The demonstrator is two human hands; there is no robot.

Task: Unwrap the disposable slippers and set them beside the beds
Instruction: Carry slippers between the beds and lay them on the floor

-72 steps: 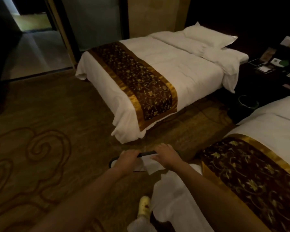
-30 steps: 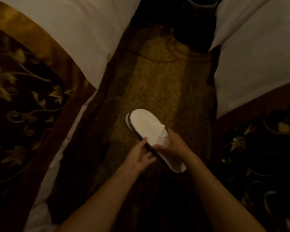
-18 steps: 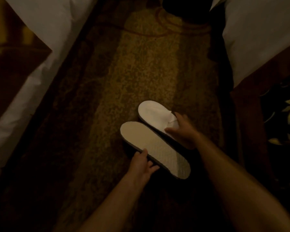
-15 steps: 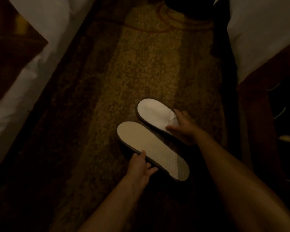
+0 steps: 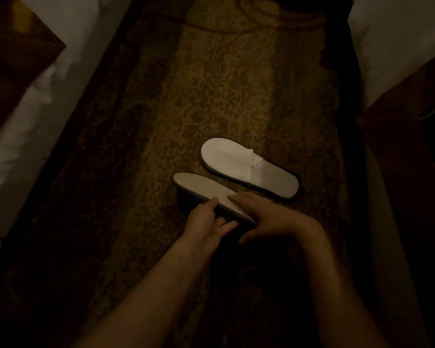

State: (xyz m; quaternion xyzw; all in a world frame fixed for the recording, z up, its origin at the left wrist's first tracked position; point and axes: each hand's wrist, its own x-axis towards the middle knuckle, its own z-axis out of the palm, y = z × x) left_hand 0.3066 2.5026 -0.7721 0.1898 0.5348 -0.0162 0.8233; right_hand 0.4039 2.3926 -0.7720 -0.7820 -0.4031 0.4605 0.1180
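Between two beds, on patterned carpet [image 5: 211, 101], one white slipper [image 5: 249, 167] lay flat, right way up, released a moment earlier by the right hand [image 5: 269, 217]. Both hands now gripped the second slipper [image 5: 206, 190], sole upward and tilted; the left hand [image 5: 206, 222] pinched its edge. It probably still needed turning over

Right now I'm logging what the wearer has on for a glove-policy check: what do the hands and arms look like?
Both the left hand and the right hand are bare, with no gloves. No rings, watch or bracelets show, though the light is dim. Both forearms are uncovered to the frame's lower edge; no sleeve is visible.
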